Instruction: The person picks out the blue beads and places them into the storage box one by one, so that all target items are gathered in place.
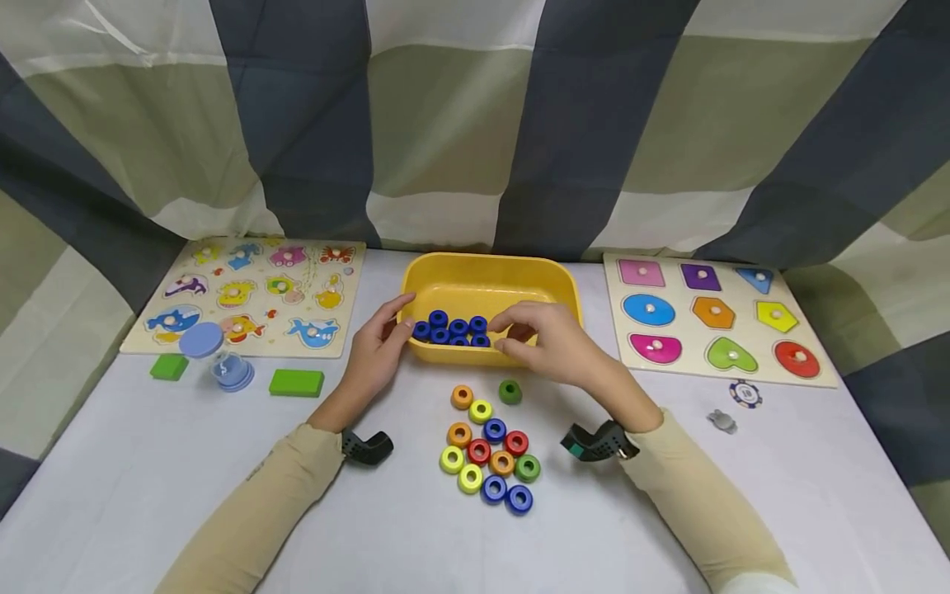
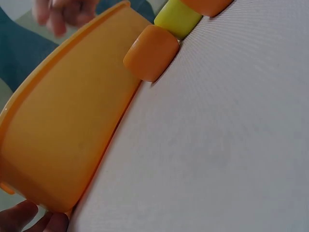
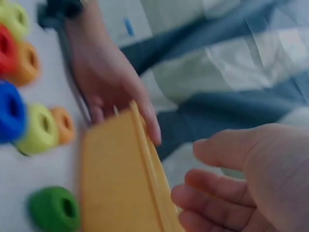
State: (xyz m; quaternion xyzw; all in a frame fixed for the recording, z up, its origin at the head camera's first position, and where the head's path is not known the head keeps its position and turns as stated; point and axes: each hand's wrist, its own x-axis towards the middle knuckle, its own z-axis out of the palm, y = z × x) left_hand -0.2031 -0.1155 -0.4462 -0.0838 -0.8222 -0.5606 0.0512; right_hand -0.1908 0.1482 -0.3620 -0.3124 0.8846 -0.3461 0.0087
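A yellow plastic tray stands in the middle of the table, with several blue rings gathered toward its front left. My left hand holds the tray's left end, thumb at the rim and fingers along the outer wall. Over the front right of the tray is my right hand, fingers loosely bent beside the blue rings. In the right wrist view that hand has its thumb apart from the fingers and nothing between them. Just in front of the tray lies a green ring.
Several loose orange, yellow, red, green and blue rings lie nearer me. An animal puzzle board, green blocks and an hourglass are at left. A shape puzzle board, a poker chip and a small grey piece lie right.
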